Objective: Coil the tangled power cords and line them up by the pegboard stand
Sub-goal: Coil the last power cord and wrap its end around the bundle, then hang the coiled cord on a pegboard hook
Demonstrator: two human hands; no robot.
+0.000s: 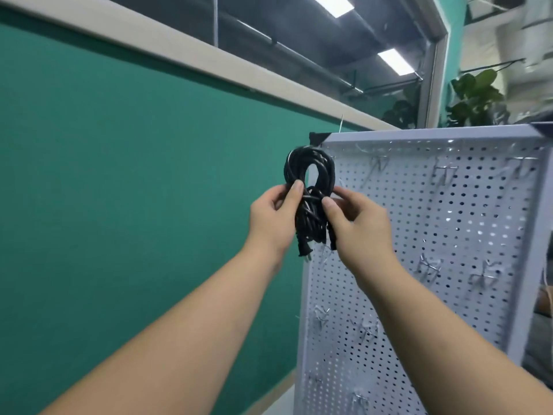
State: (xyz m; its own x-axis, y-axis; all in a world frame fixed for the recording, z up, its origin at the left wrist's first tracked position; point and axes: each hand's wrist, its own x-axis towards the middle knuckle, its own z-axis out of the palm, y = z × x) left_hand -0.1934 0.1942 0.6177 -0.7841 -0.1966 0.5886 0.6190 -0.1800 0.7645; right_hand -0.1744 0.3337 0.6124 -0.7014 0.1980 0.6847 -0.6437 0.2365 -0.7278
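Note:
A black power cord [311, 166], wound into a tight coil, is held up in the air at the upper left corner of the white pegboard stand [466, 223]. My left hand [270, 218] grips the coil's left side, thumb on its front. My right hand [362, 226] grips the right side of the bundle, thumb pressed against the strands. A loop of the coil stands above both hands. One plug end [304, 253] hangs out below my left hand.
Metal hooks [443, 175] stick out of the pegboard in several rows, all bare. A green wall [119, 175] runs along the left, close behind the coil. A potted plant [475, 97] stands behind the pegboard's top edge.

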